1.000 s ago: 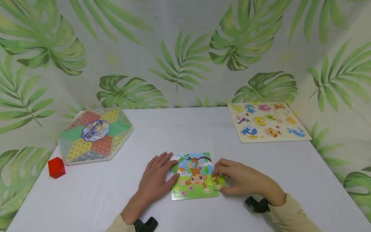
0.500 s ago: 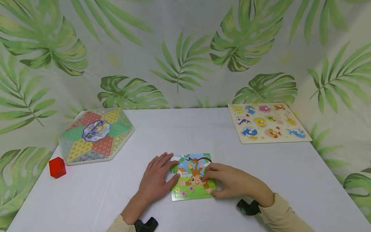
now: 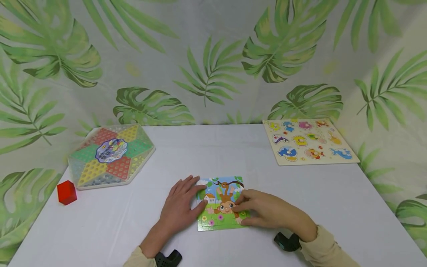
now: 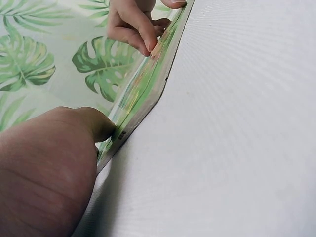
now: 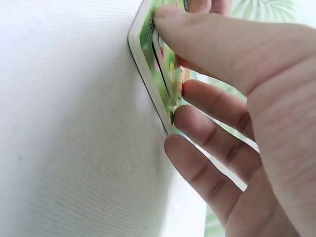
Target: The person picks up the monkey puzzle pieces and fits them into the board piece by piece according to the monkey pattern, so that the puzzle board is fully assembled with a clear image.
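A small monkey jigsaw puzzle lies on the white table in front of me. My left hand rests along its left edge, fingers spread and thumb on the border. At the lower right of the picture, my right hand pinches a puzzle piece between thumb and fingertips. One side of that piece stands slightly raised from the board in the right wrist view. Its upper part is hidden behind the fingers in the head view. The left wrist view shows the left thumb at the board's rim.
A hexagonal Chinese checkers board in clear wrapping lies at the back left. Close by it is a red block. At the back right lies a wooden sea-animal peg puzzle. Leaf-printed cloth hangs behind the table.
My right hand has moved left with the puzzle piece, from the board's right edge to over its lower right part. In the last half second its fingers shifted slightly. The left hand has stayed put.
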